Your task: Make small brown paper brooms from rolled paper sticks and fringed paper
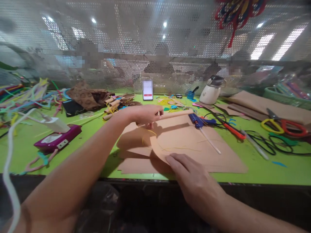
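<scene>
My left hand (147, 115) is closed on a rolled brown paper tube (177, 114), which points to the right above the brown kraft paper sheets (218, 161). Its far end reaches close to a blue glue gun (197, 121) with a clear glue stick in it. Nearer the table's front edge, my right hand (194, 176) grips the edge of a curled piece of brown paper (159, 150) between thumb and fingers; the thumb is mostly hidden. Thin yellow string (179, 149) lies loosely across the sheets.
On the left are a purple power strip (58, 137) with a white charger and several small bundled paper rolls (114, 105). A phone (147, 90) stands upright at the back. To the right lie scissors (283, 124), an orange-handled tool (234, 130) and black cable (274, 145). A white jug (211, 90) stands behind.
</scene>
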`<state>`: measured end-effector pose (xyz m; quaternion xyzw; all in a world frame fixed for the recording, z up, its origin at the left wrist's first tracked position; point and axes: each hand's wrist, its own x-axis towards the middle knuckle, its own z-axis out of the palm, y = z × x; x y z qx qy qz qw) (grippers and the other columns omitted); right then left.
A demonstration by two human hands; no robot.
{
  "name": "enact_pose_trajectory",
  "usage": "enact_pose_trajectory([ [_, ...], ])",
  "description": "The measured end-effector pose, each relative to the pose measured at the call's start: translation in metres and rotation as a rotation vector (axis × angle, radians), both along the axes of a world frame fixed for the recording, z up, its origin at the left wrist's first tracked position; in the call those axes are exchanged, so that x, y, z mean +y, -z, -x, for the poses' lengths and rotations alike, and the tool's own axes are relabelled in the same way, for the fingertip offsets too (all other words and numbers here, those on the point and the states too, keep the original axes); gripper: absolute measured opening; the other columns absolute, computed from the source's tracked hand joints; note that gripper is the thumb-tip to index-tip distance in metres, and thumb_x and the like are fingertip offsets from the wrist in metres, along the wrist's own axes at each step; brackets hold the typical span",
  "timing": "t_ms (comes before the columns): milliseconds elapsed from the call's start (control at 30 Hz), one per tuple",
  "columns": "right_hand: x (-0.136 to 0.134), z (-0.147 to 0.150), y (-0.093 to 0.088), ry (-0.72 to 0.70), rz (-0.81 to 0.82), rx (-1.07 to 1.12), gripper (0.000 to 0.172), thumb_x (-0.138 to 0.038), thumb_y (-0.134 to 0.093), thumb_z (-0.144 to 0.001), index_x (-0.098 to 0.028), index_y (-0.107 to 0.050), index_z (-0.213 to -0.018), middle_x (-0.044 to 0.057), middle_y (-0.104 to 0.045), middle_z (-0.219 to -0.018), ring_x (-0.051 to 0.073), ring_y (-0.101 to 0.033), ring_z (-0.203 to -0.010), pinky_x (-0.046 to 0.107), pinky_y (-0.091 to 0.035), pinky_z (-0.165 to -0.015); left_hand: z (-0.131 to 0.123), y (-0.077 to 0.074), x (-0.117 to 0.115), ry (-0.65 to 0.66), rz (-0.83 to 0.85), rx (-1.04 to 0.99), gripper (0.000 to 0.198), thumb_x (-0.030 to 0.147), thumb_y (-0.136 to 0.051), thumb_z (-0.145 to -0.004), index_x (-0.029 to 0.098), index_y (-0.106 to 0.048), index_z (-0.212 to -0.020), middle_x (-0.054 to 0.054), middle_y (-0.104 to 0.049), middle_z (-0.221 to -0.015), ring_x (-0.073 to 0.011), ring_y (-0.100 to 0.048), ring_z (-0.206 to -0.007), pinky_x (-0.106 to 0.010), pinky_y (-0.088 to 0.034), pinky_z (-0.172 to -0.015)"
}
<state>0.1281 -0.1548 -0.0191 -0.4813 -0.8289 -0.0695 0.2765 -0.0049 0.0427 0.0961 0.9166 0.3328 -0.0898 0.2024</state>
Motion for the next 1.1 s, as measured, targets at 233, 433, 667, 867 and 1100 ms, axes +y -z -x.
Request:
enact_pose_trajectory([
  [233,-0.008,0.007,-0.017,-0.084,0.097,-0.148,0.042,-0.002,-0.044,-0.081,-0.013,-0.05,-0.121,0.014,-0.06,-0.11,0.025,-0.056,-0.095,0.037,-0.051,-0.078,0.007,0.013,0.01,-0.046,0.17,-0.015,0.031,0.032,-0.04,-0.086,0.016,-0.044,-0.113,-0.012,-0.068,-0.094,-0.0186,-0.065,-0.073,-0.027,-0.048,-0.065],
  [433,0.022,0.042,-0.043,-0.09,0.087,-0.347,0.018,-0.01,-0.054,-0.079,-0.011,-0.058,-0.097,0.01,-0.061,-0.083,0.024,-0.056,-0.07,0.034,-0.046,-0.054,0.01,0.009,0.012,-0.013,0.22,-0.047,0.029,0.03,-0.041,-0.086,0.015,-0.045,-0.11,-0.012,-0.067,-0.098,-0.0172,-0.065,-0.074,-0.026,-0.048,-0.065],
  [667,0.056,0.061,-0.042,0.001,0.057,-0.4,0.013,-0.006,-0.056,-0.077,-0.009,-0.061,-0.089,0.012,-0.064,-0.08,0.019,-0.059,-0.063,0.027,-0.041,-0.047,0.012,-0.008,-0.001,0.057,0.056,-0.057,0.031,0.032,-0.044,-0.086,0.014,-0.049,-0.11,-0.01,-0.069,-0.087,-0.0205,-0.066,-0.075,-0.029,-0.049,-0.066],
  [867,0.069,0.03,-0.045,0.375,0.148,-0.38,0.016,-0.005,-0.054,-0.079,-0.01,-0.063,-0.09,0.011,-0.066,-0.079,0.023,-0.065,-0.065,0.03,-0.045,-0.05,0.015,-0.013,-0.014,0.135,0.077,-0.318,0.028,0.035,-0.041,-0.09,0.016,-0.047,-0.109,-0.008,-0.066,-0.095,-0.0163,-0.066,-0.079,-0.025,-0.048,-0.068],
  [1100,0.044,0.017,-0.034,0.386,0.137,-0.437,0.017,-0.003,-0.055,-0.077,-0.011,-0.063,-0.089,0.012,-0.064,-0.078,0.025,-0.062,-0.068,0.03,-0.044,-0.048,0.015,0.002,0.002,0.137,0.084,-0.17,0.027,0.033,-0.042,-0.089,0.016,-0.049,-0.109,-0.008,-0.065,-0.095,-0.0159,-0.063,-0.082,-0.024,-0.047,-0.069],
])
